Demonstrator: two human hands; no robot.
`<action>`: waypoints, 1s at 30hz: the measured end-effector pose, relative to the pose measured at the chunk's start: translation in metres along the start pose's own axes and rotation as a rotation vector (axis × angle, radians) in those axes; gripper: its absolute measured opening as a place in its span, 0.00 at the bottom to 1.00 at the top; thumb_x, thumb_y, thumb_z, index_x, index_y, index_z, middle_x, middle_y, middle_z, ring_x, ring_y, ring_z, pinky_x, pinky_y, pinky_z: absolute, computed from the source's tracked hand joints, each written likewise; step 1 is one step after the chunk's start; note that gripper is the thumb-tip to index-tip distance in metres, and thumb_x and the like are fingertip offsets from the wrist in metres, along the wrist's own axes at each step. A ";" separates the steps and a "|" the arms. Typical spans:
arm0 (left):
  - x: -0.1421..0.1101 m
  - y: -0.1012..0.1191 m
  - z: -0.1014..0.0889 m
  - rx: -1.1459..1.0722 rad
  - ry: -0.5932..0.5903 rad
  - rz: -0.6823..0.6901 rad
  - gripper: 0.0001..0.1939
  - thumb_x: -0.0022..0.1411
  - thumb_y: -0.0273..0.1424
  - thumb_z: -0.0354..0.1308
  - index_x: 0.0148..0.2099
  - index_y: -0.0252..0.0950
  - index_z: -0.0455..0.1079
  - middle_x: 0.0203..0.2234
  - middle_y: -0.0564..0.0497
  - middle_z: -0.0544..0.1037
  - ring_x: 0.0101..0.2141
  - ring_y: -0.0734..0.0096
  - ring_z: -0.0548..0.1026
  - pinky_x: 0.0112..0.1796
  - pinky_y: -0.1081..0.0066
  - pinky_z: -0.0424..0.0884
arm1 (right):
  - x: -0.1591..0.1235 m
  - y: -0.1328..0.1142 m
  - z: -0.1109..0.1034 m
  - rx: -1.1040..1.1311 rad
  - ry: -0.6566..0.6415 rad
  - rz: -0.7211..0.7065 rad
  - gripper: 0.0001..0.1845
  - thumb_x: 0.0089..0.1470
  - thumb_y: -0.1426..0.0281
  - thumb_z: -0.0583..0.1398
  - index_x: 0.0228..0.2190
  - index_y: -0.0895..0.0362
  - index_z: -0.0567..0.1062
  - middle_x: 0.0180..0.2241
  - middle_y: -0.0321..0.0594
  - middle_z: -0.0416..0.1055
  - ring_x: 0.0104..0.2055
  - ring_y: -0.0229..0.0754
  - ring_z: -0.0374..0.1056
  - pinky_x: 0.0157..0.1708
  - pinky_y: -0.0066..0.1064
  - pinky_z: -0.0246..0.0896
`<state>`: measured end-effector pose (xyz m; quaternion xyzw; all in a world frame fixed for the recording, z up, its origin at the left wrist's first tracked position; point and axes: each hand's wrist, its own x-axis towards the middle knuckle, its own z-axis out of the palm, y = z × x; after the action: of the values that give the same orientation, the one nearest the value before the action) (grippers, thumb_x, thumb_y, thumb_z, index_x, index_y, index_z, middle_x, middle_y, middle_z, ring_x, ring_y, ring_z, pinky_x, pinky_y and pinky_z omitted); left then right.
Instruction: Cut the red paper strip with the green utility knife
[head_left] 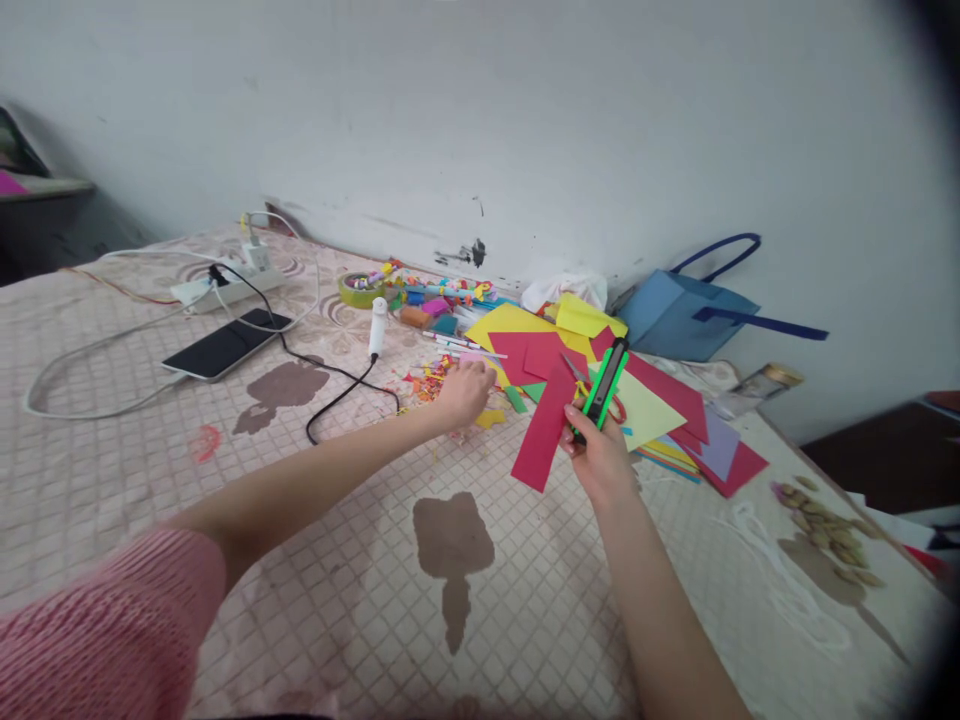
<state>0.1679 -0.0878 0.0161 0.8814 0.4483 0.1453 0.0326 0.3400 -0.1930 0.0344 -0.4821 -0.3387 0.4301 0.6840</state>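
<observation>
My right hand (596, 455) is closed round a green and black utility knife (606, 382) and a strip of red paper (546, 425), with scissors (581, 378) sticking out behind the knife. My left hand (463, 392) reaches forward with curled fingers onto a heap of small paper scraps (429, 381) at the edge of the coloured sheets; what it pinches, if anything, is too small to name. A yellow sheet (510, 325) and more red and yellow-green sheets (660, 405) lie fanned on the bed cover under both hands.
A phone (225, 344) on a cable, a power strip (229, 285), a white glue tool (378, 326), a tape roll (360, 290) and markers (442, 295) lie at the back left. A blue bag (686, 310) leans on the wall. White string (780, 580) lies right.
</observation>
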 end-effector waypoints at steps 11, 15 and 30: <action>0.032 0.000 0.000 -0.101 -0.025 0.065 0.16 0.65 0.35 0.54 0.52 0.33 0.65 0.47 0.44 0.70 0.44 0.64 0.72 0.43 0.59 0.72 | 0.002 0.000 -0.002 -0.008 0.000 -0.009 0.16 0.35 0.69 0.69 0.27 0.54 0.69 0.20 0.28 0.64 0.17 0.29 0.57 0.13 0.21 0.49; 0.026 -0.004 -0.005 -0.101 -0.056 0.083 0.16 0.65 0.35 0.54 0.53 0.33 0.64 0.48 0.44 0.70 0.44 0.63 0.72 0.44 0.58 0.71 | 0.003 0.001 -0.002 0.002 0.001 -0.013 0.16 0.35 0.69 0.69 0.27 0.55 0.69 0.20 0.27 0.65 0.16 0.28 0.57 0.13 0.21 0.49; 0.006 -0.008 0.006 -0.156 -0.315 0.196 0.12 0.57 0.34 0.63 0.40 0.31 0.71 0.37 0.48 0.75 0.37 0.67 0.74 0.39 0.68 0.70 | 0.003 0.001 -0.003 0.019 -0.006 0.000 0.15 0.36 0.70 0.69 0.28 0.55 0.69 0.19 0.27 0.65 0.16 0.29 0.58 0.13 0.20 0.49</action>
<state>0.1668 -0.0778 0.0102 0.9274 0.3372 0.0423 0.1565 0.3436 -0.1916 0.0324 -0.4744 -0.3368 0.4347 0.6874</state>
